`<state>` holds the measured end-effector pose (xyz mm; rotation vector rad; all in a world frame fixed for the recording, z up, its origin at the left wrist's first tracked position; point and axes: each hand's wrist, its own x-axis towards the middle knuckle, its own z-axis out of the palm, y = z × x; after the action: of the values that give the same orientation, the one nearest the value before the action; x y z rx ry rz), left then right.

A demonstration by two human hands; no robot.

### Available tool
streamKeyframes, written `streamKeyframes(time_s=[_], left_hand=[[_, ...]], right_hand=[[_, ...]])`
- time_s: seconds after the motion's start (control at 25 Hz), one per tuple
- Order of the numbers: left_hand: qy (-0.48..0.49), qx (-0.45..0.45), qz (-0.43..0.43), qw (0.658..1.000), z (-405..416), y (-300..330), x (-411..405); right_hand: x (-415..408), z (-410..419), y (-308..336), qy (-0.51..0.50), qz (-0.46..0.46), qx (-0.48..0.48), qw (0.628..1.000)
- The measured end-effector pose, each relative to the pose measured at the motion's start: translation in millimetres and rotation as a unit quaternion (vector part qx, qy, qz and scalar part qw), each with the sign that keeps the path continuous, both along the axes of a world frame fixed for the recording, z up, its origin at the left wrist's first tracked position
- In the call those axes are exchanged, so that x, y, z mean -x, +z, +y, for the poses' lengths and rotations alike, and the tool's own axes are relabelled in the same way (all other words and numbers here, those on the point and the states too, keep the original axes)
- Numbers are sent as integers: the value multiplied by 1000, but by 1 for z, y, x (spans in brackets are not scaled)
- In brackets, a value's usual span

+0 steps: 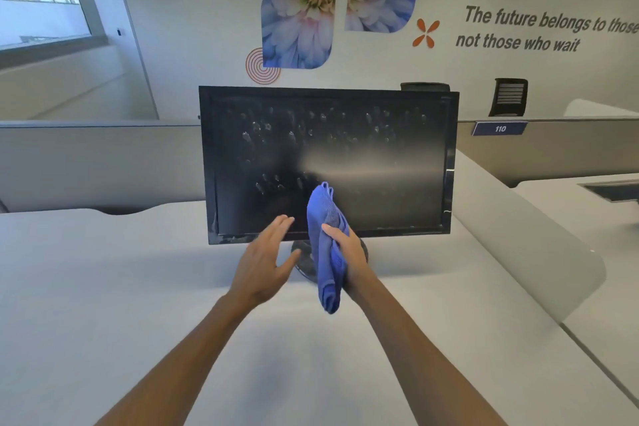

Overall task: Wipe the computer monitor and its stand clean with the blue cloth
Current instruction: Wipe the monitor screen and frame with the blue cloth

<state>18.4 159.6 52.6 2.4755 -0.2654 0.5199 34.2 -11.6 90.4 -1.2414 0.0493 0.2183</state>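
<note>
A black computer monitor [328, 162] is seen standing upright on a pale grey bench [138, 287], facing the viewer, with its screen switched off. The upper and left parts of the screen are covered with many whitish fingerprint smudges, and a hazy streak is seen across the middle right. The round dark stand [302, 259] is partly visible below the lower bezel, mostly hidden behind the hands.

A blue cloth [326, 252] is gripped in the right hand [351, 256], the fingers closed around its bunched middle. The cloth's upper end is raised in front of the lower centre of the screen, and its lower end hangs down below the hand, above the bench. Whether the cloth touches the glass cannot be told.

The left hand [266, 263] is held open just beside the cloth, fingers extended and together, the fingertips reaching the monitor's bottom edge; nothing is held in it. Both bare forearms are extended from the bottom of the view.

Behind the monitor, a grey partition [86, 162] and a wall decorated with flower pictures [299, 26] and lettering are seen
</note>
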Motion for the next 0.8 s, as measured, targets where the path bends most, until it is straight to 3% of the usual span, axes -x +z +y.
streamKeyframes(time_s=[0.12,0.24,0.32,0.44,0.72,0.8], left_hand=[[37,-33,-53,997,45,24,-26],[71,-74,-86,991,85,49,-53],[88,-109,-111,984,111,66,-71],[110,-157,-151,970,142,98,-97],[46,-101,-165,980,179,163,-140],[27,-129,-148,980,188,172,-149]], right_hand=[[-22,27,22,-5,-182,117,976],[-50,52,41,-32,-307,278,910],[-72,68,54,-59,-378,402,832],[-98,93,81,-103,-468,573,665],[-170,134,139,-70,-583,707,395],[-186,138,147,-64,-595,725,341]])
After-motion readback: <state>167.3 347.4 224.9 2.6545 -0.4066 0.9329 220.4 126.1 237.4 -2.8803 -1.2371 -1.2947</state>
